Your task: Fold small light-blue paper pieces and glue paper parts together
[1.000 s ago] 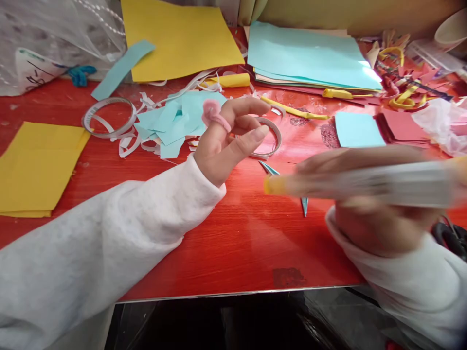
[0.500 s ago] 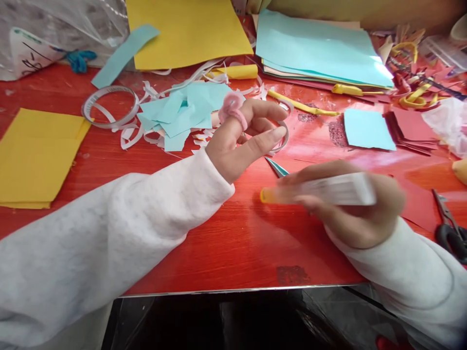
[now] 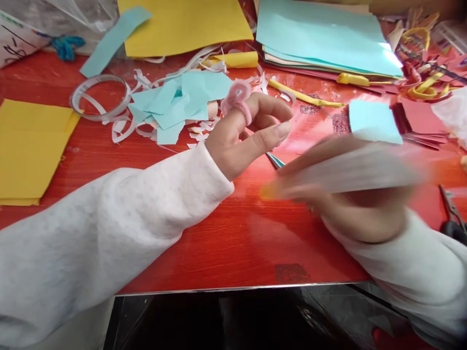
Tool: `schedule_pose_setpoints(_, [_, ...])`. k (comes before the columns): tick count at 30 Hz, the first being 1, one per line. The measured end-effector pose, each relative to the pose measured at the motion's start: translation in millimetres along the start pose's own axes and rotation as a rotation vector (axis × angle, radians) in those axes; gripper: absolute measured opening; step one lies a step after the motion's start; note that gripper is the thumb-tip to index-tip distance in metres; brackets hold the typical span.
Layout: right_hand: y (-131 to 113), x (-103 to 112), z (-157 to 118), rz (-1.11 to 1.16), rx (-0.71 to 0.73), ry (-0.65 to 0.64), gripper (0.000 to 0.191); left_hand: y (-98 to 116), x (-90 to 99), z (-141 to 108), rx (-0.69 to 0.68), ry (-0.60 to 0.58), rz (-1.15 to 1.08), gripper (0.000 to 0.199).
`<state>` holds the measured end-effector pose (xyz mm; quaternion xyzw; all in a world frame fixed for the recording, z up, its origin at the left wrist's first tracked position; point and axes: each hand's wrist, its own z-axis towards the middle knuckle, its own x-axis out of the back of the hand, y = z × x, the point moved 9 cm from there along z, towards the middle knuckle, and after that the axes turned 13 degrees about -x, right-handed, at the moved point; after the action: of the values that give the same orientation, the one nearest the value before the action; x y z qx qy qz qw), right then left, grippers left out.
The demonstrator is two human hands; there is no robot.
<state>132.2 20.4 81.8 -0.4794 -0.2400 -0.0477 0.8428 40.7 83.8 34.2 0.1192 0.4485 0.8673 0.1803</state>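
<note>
My left hand (image 3: 244, 131) hovers above the red table with its fingers loosely curved and thumb apart from them. Around one of its fingers sits a fuzzy pink ring (image 3: 238, 99). My right hand (image 3: 350, 209) is wrapped round a clear glue bottle (image 3: 359, 170), smeared by motion. The bottle lies nearly level, its orange tip (image 3: 269, 191) pointing left. Between the two hands, a narrow folded teal paper piece (image 3: 276, 160) shows, partly hidden behind my right hand.
Blue paper scraps (image 3: 182, 104) and a tape roll (image 3: 100, 97) lie beyond my left arm. Yellow sheets (image 3: 32, 150) are at left, a blue paper stack (image 3: 324, 39) at back. Cut blue squares (image 3: 374, 119), red squares (image 3: 423, 119) and scissors (image 3: 454, 218) lie at right.
The glue bottle's rear end has swung up and to the right in my right hand, more blurred now. My left hand keeps its pose. The view has shifted slightly.
</note>
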Motion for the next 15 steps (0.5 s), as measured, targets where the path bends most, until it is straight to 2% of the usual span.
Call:
schedule_pose_setpoints(1, [0.3, -10.6, -0.4, -0.072, 0.018, -0.075, 0.008, 0.5, 0.9, 0.0, -0.012, 0.012, 0.0, 0.018])
schedule_pose_setpoints(2, [6.3, -20.4, -0.4, -0.136, -0.024, -0.149, 0.01, 0.7, 1.8, -0.1, -0.021, 0.023, 0.0, 0.019])
schedule_pose_setpoints(4, [13.0, -23.4, 0.5, -0.19, -0.072, -0.14, 0.012, 0.5, 0.6, -0.4, -0.03, 0.013, 0.002, 0.024])
schedule_pose_setpoints(5, [12.8, -17.5, 1.5, -0.166, -0.071, -0.067, 0.013, 0.6, 0.1, -0.4, -0.036, 0.006, 0.01, 0.026])
schedule_pose_setpoints(7, [7.3, 3.7, 0.4, -0.059, -0.01, 0.169, 0.019, 0.9, -1.1, -0.5, -0.042, -0.011, 0.026, 0.029])
schedule_pose_setpoints(8, [5.3, 8.8, -1.2, -0.033, 0.026, 0.235, 0.022, 1.1, -1.1, -0.5, -0.042, -0.016, 0.045, 0.03])
schedule_pose_setpoints(9, [4.5, 8.2, -2.1, -0.035, 0.05, 0.249, 0.025, 0.7, -1.0, -0.6, -0.035, -0.02, 0.068, 0.031])
schedule_pose_setpoints(10, [6.3, 0.7, -1.3, -0.077, 0.044, 0.199, 0.026, 0.0, -0.9, -0.8, -0.024, -0.025, 0.087, 0.032])
schedule_pose_setpoints(12, [17.1, -24.7, 0.3, -0.204, -0.035, -0.006, 0.029, -2.2, -1.8, -1.4, 0.005, -0.043, 0.107, 0.031])
schedule_pose_setpoints(13, [22.1, -32.4, -0.1, -0.235, -0.077, -0.065, 0.029, -2.5, -2.0, -1.5, 0.011, -0.045, 0.107, 0.029])
schedule_pose_setpoints(15, [27.0, -35.5, 0.5, -0.199, -0.143, -0.105, 0.028, -0.8, -2.6, -1.2, -0.002, -0.042, 0.076, 0.023])
